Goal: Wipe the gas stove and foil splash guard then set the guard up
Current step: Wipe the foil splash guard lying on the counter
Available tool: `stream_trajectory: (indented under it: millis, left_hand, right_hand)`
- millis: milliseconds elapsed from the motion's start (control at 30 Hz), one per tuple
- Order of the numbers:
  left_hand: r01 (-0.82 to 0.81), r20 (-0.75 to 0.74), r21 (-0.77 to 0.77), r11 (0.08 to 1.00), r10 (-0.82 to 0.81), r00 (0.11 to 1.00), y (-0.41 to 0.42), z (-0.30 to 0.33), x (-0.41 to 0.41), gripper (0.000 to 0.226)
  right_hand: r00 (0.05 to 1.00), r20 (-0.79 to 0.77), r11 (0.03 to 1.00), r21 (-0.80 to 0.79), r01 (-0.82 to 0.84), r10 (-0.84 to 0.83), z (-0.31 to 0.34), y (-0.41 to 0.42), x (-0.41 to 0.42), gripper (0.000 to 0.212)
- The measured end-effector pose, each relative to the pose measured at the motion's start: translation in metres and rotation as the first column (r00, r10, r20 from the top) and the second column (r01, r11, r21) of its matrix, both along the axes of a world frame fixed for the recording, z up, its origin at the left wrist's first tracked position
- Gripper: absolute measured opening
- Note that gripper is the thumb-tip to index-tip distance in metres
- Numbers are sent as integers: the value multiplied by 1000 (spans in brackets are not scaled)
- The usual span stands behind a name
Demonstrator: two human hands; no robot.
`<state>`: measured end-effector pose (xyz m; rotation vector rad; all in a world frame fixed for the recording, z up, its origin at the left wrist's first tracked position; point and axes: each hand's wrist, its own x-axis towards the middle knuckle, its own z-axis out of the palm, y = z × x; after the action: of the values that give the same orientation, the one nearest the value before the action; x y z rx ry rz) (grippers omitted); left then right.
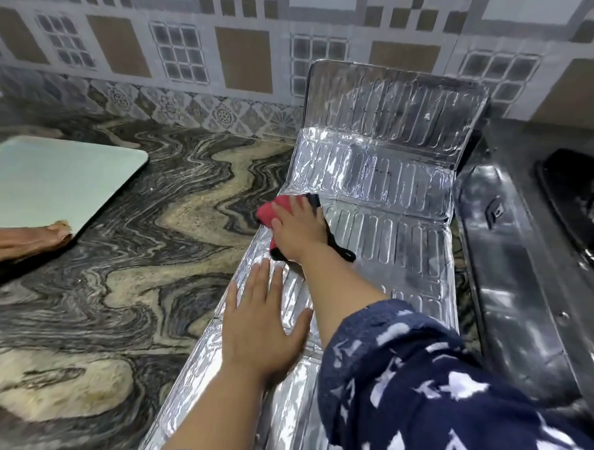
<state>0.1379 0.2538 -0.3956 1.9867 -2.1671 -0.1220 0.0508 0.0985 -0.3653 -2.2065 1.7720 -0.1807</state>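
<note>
While scanning from well left of the foil splash guard [386,181]: a pale board [59,180] lying on the marbled tabletop [151,252], with another person's hand [22,243] touching its near corner. At the guard's near left edge: left hand [260,328], fingers spread, palm pressed flat on the foil, seemingly pinning it down. Further along, near the guard's middle fold: right hand [298,231], fingers close together, pressing a red cloth [272,212] with dark trim onto the ribbed surface. As for the guard itself: mostly flat on the tabletop, far panel tipped up against the tiled wall [228,51], not yet set up. Just beside the guard's right edge: gas stove [525,268], dark and glossy, one burner partly in view. Risks, by judgement only: thin foil likely to crease or tear if rubbed hard across the ribs or hinge folds; apt to slide or buckle should the pinning palm lift; loose dark strap of the cloth could snag on an edge; patterned sleeve [418,383] could drag across freshly wiped foil.
</note>
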Motion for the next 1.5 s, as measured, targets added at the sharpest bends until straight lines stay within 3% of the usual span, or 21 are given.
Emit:
stream_trajectory:
  millis: [167, 433, 633, 767, 867, 967, 1067, 1100, 1200, 1267, 1367, 1500]
  left_hand:
    - [-24, -7, -7, 1000, 24, 1000, 4, 4, -3, 83]
    - [-3, -4, 45, 999, 3, 1000, 7, 6, 1, 83]
    - [17, 23, 81, 997, -19, 1000, 30, 7, 18, 84]
    - [-25, 27, 191, 981, 20, 999, 30, 19, 22, 86]
    - [-43, 25, 170, 985, 39, 999, 10, 32, 9, 87]
    - [27, 41, 149, 988, -33, 999, -19, 39, -10, 82]
    - [69, 42, 156, 985, -76, 996, -52, 39, -24, 84]
    - [77, 46, 152, 985, -85, 995, -61, 36, -26, 85]
    - [105, 56, 157, 982, -115, 992, -77, 21, -26, 87]
    - [113, 35, 122, 986, -118, 992, -77, 9, -23, 89]
    - [98, 0, 41, 994, -98, 995, -78, 0, -21, 90]
    - [98, -10, 1, 995, -98, 995, -74, -2, -22, 91]
  right_hand:
    - [994, 55, 995, -28, -96, 98, -3, 37, -38, 43]
    - [968, -35, 969, -24, 246, -247, -8, 104, -114, 48]
    - [972, -31, 973, -13, 232, -232, -7, 133, -99, 48]
    - [974, 103, 975, -69, 211, -204, -6, 145, -92, 40]
    - [952, 239, 966, -127, 224, -189, -6, 147, -95, 36]
    - [882, 361, 910, -163, 380, -303, -6, 136, -102, 36]
    - [641, 598, 774, -54, 631, -481, -4, 113, -111, 35]
    - [623, 606, 744, -77, 664, -494, -3, 102, -114, 36]
    - [704, 486, 716, -205, 667, -517, 3, 68, -123, 41]
    - [728, 392, 747, -138, 651, -562, 5, 46, -131, 41]
    - [847, 6, 847, -35, 531, -531, -8, 28, -142, 56]
    - [790, -33, 790, -59, 611, -613, -13, 12, -150, 57]
